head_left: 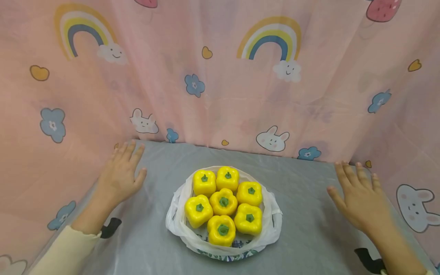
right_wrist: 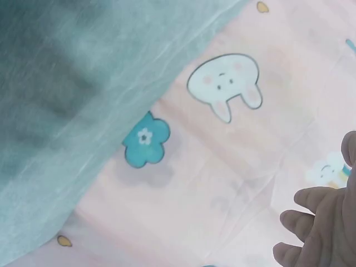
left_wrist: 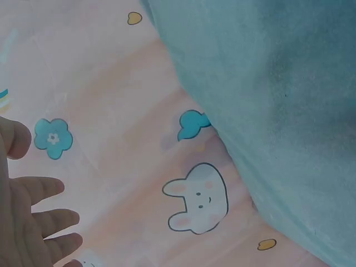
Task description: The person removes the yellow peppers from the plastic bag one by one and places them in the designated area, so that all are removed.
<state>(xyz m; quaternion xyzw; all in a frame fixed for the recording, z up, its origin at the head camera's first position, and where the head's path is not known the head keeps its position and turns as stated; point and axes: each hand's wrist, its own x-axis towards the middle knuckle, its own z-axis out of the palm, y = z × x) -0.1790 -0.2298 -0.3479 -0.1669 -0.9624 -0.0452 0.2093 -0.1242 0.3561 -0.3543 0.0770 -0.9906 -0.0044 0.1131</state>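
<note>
Several yellow bell peppers [head_left: 223, 202] with green stem ends sit together on a round plate [head_left: 229, 256] with a blue and green patterned rim. A crumpled white plastic bag [head_left: 177, 219] lies around the plate beneath the peppers. My left hand [head_left: 120, 175] is held to the left of the plate, fingers straight and spread, holding nothing. On the far right, my right hand [head_left: 361, 198] is likewise spread with straight fingers, apart from the plate. Both wrist views show only part of each hand, the left fingers [left_wrist: 47, 222] and the right fingers [right_wrist: 303, 222], with nothing held.
A grey cloth [head_left: 151, 214] covers the table. Pink curtain [head_left: 220, 107] printed with rainbows, rabbits and flowers stands behind the table and along both sides. Dark straps [head_left: 110, 228] show at the wrists.
</note>
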